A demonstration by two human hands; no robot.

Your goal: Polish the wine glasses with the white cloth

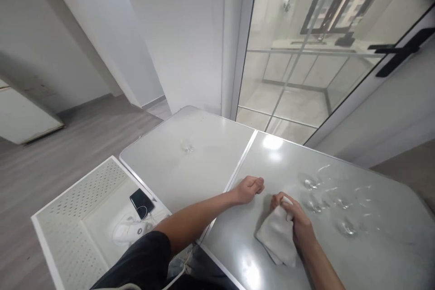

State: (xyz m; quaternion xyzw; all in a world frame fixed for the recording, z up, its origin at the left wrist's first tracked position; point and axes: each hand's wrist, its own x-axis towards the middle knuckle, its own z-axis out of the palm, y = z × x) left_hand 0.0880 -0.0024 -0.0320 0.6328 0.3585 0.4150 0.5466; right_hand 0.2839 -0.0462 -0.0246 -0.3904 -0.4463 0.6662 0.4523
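My right hand [295,217] is closed on a white cloth [278,238], which hangs in folds just over the glossy grey table [210,167]. To its left, my left hand [249,189] is curled into a fist near the seam of the table; whatever its fingers may hold is hidden. Several clear glasses [346,226] are grouped right of the cloth, their outlines faint against the surface. Another clear glass [186,146] stands by itself on the left half of the table.
A white side stand [98,231] with a perforated panel adjoins the table at the left. On it are a black phone [142,202], a white device [127,231] and cables. Beyond the table is a glass door [292,77] with a black handle [404,50].
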